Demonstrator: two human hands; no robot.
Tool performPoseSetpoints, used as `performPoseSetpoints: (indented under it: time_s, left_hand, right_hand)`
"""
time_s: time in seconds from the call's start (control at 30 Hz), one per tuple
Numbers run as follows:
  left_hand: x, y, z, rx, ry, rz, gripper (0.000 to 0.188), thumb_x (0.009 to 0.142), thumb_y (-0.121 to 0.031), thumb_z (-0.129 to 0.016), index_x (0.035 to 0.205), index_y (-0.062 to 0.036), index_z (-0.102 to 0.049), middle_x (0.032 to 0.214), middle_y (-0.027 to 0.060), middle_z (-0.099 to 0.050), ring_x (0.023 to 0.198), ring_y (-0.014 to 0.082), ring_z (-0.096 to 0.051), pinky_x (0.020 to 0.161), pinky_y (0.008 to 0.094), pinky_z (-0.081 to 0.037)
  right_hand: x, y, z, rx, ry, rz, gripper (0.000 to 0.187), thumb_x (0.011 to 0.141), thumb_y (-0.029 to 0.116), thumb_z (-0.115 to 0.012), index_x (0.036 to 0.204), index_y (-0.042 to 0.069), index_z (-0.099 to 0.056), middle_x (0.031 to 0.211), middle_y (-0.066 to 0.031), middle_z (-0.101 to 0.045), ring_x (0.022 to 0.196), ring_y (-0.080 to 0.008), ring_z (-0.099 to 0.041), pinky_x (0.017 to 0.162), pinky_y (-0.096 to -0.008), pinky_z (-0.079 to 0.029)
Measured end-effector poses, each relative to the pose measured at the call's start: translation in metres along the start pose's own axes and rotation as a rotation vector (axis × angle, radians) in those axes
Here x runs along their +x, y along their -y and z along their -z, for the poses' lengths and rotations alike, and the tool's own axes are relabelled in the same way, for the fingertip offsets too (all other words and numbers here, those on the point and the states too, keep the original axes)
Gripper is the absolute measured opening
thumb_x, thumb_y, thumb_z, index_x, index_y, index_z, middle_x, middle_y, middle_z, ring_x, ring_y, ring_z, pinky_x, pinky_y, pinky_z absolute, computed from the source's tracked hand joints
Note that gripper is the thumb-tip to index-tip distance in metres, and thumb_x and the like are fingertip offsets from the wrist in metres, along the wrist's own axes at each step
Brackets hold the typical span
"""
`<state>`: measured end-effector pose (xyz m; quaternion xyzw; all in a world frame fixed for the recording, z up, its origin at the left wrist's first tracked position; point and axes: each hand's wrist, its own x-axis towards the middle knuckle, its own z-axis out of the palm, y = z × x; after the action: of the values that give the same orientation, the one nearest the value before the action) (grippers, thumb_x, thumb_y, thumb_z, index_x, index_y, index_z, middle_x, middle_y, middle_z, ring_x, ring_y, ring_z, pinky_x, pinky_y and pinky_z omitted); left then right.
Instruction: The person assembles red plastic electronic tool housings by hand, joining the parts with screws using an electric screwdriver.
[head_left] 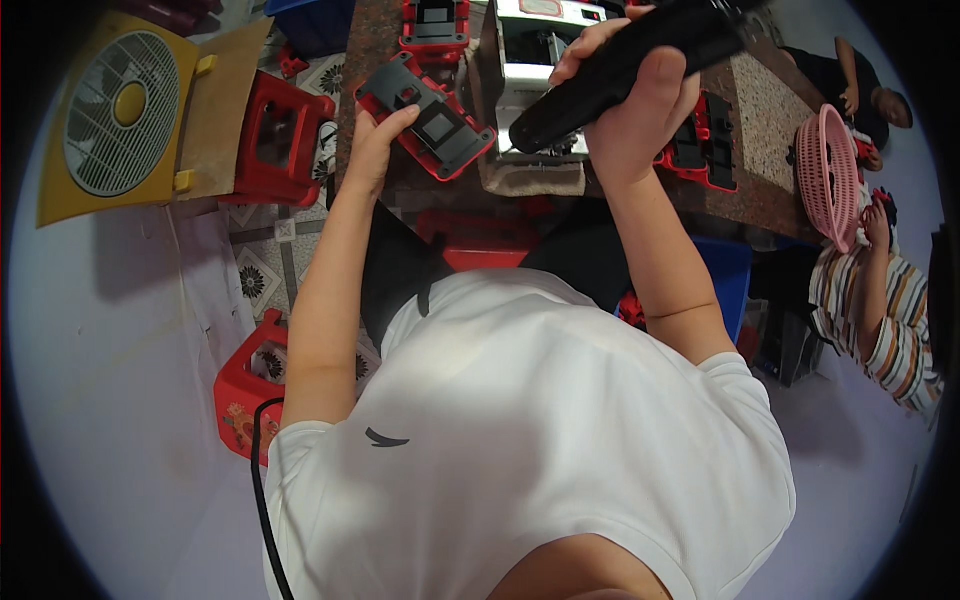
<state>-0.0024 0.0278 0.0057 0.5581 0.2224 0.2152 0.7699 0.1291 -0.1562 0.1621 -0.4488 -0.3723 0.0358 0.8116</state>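
Observation:
My left hand (372, 150) grips the near left edge of a red-and-black plastic housing (432, 122), thumb lying on its top face. The housing is tilted at an angle over the table edge. My right hand (640, 125) is wrapped round a long black handheld tool (625, 75), raised above the table to the right of the housing. The tool looks like an electric screwdriver, but its working end is not clear. Below the tool stands a white and metal machine (545, 75), partly hidden by it. Another red-and-black housing (436, 25) lies beyond the one I hold.
More red-and-black housings (712, 150) lie to the right on the brown stone table (770, 185). A pink basket (828, 175) stands at the right, near two other people. A yellow fan (125, 110) and red stools (275, 140) are at the left. A black cable (258, 480) hangs beside me.

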Motion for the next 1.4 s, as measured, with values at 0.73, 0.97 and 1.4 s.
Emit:
performPoseSetpoints:
  time_s: [0.73, 0.97, 1.4]
  left_hand:
    - [-0.004, -0.004, -0.011, -0.062, -0.057, -0.053, 0.047, 0.077, -0.013, -0.07, 0.118, -0.0032, -0.049, 0.109, 0.007, -0.059, 0.103, 0.0173, -0.058, 0.094, 0.0313, -0.043]
    - [-0.003, 0.003, -0.001, -0.053, 0.009, -0.064, 0.046, 0.078, -0.011, -0.069, 0.12, -0.0027, -0.049, 0.109, 0.007, -0.061, 0.098, 0.0171, -0.06, 0.09, 0.0307, -0.046]
    - [-0.001, 0.006, -0.001, 0.005, -0.018, -0.014, 0.05, 0.08, -0.018, -0.069, 0.123, -0.0026, -0.047, 0.115, 0.0087, -0.058, 0.107, 0.0182, -0.055, 0.098, 0.0321, -0.04]
  right_hand:
    - [-0.011, -0.04, -0.031, -0.198, 0.212, 0.122, 0.059, 0.071, 0.016, -0.084, 0.116, -0.002, -0.049, 0.087, -0.0034, -0.062, 0.074, -0.0101, -0.058, 0.065, -0.0226, -0.048]
    - [-0.004, -0.005, -0.011, -0.045, 0.21, -0.026, 0.055, 0.087, 0.044, -0.065, 0.112, -0.001, -0.046, 0.08, -0.0136, -0.061, 0.063, -0.0166, -0.061, 0.057, -0.0285, -0.052]
    - [-0.026, -0.005, 0.044, -0.252, 0.156, 0.148, 0.06, 0.086, 0.044, -0.065, 0.115, -0.002, -0.041, 0.081, -0.0142, -0.06, 0.065, -0.0179, -0.061, 0.059, -0.0293, -0.052]
